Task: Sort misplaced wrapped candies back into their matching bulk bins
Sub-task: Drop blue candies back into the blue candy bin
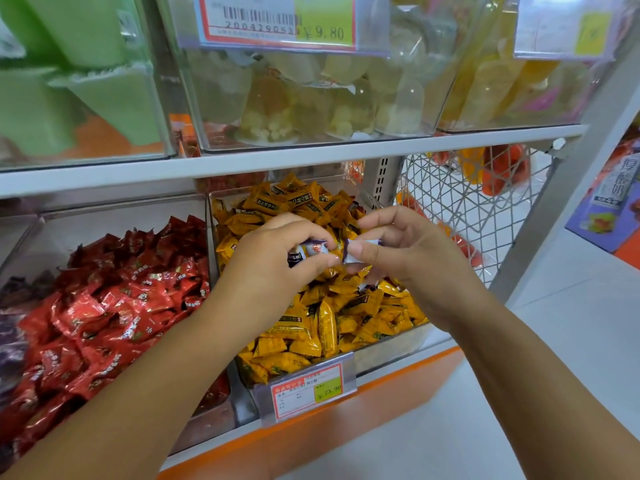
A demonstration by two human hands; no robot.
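Both hands hover over the clear bin (388, 351) heaped with yellow wrapped candies (311, 327). My left hand (273, 258) grips purple-and-white wrapped candies (308, 252) between thumb and fingers. My right hand (405, 251) pinches another purple-and-white candy (356, 252) just to their right, the two hands almost touching. One more purple-white wrapper (363, 288) peeks out among the yellow ones below my right hand. To the left is a bin of red wrapped candies (114, 306). Dark purple candies (10, 341) lie at the far left edge.
A white shelf (277, 157) runs above the bins, carrying clear boxes of jelly cups (304, 109) and green packs (69, 98). A price tag (308, 389) hangs on the yellow bin's front. A white wire basket (467, 202) stands to the right over pale floor.
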